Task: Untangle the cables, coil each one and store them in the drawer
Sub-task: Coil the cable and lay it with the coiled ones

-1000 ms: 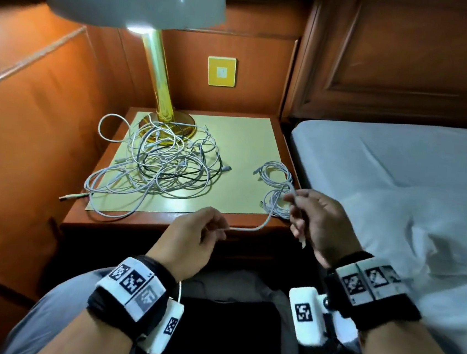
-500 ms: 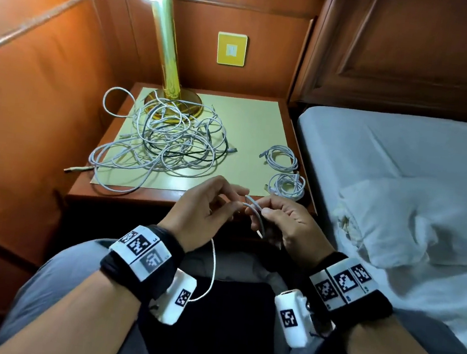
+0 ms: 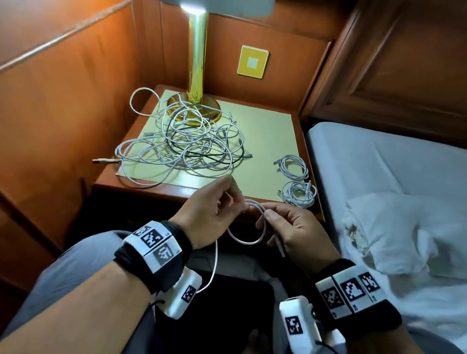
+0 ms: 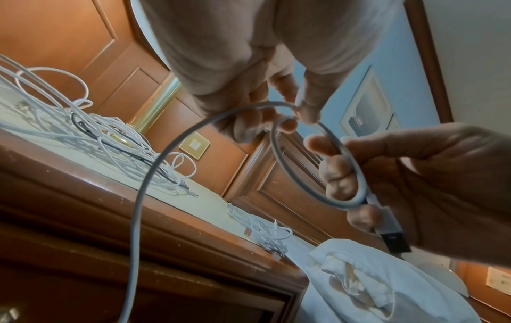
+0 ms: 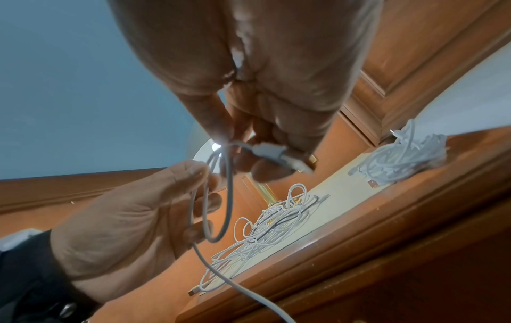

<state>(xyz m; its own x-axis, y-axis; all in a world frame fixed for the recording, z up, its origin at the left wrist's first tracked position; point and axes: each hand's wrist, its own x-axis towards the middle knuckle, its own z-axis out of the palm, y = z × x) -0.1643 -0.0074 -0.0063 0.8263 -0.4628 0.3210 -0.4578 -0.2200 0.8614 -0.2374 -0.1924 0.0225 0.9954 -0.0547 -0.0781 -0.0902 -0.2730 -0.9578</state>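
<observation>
- A white USB cable (image 3: 244, 237) is held in mid-air in front of the nightstand (image 3: 204, 195), its first loop formed between the two hands.
- The cable is judged light, limp and somewhat springy; loops are likely to spring open unless pinched where the strands cross, near the plug end.
- The right hand (image 3: 295, 231) is closed on the loop, the USB plug (image 4: 392, 239) pinned under its fingers.
- The left hand (image 3: 208, 213) pinches the cable at the loop's top; the free length hangs past its wrist.
- On the nightstand, well apart from the hands, lies the tangled cable pile (image 3: 184, 142).
- Two coiled cables (image 3: 298, 183) lie near its right edge.
- No drawer can be made out.
</observation>
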